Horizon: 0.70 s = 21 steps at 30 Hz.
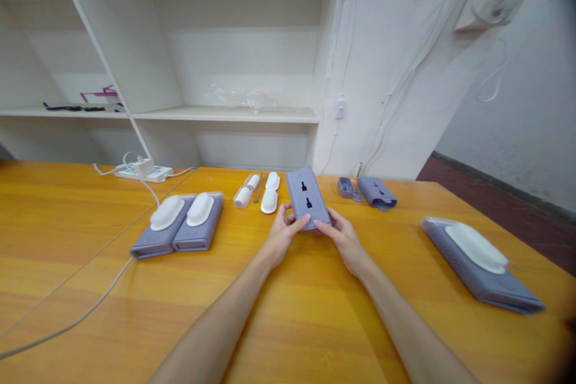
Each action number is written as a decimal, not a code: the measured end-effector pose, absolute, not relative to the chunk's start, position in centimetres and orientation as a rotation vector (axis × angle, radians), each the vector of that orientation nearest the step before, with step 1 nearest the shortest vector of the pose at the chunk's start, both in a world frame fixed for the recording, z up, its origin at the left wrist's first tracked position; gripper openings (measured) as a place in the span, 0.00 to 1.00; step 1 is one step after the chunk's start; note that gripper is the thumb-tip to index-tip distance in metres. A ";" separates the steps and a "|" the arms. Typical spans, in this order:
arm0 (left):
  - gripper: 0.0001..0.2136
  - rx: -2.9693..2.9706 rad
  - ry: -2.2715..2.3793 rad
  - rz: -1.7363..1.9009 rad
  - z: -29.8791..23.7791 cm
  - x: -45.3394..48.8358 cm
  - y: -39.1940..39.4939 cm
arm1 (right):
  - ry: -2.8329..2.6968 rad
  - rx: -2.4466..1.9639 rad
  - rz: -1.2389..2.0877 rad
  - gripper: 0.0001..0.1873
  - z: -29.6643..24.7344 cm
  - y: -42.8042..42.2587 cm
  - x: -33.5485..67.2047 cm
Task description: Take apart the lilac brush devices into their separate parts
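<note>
The purple box (318, 199) was in both hands, mid-tabletop, prob. held up a bit. The L hand (283, 231) & R hand (344, 235) had their fingers clamped on its near end, thumbs on top. It looked part done: 2 black key-shaped holes showed & nothing white sat on that side, so that bit was prob. left to do. It was flat, smooth & dull. Just past it, to the L, lay a white two-part shell (269, 200), a clear pack (243, 195) w/ white tubes & a thin brown strip (260, 188) btwn them. On the R, a small purple cup (342, 188) was near a spare purple box (371, 193), holey too, so prob. not done. 3 looked done, each w/ a smooth, round white lump (167, 212): the outer L box (150, 245), inner L box (193, 242) & far-R box (499, 291). The tabletop (310, 312) was shiny orange wood.
</note>
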<state>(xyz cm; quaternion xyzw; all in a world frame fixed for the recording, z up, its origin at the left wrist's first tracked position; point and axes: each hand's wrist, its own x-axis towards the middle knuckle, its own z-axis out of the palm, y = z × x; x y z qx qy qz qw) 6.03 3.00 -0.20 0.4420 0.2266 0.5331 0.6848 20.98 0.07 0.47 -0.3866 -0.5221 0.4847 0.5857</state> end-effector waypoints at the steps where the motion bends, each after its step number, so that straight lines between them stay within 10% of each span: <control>1: 0.23 0.992 0.496 1.185 -0.2 5.9 3.0 | -1.203 -0.903 1.133 0.27 0.5 0.0 20.9; 21: 0.20 0.856 0.510 1.168 -0.1 5.9 3.3 | -1.083 -1.022 1.141 0.26 1.2 -0.1 19.9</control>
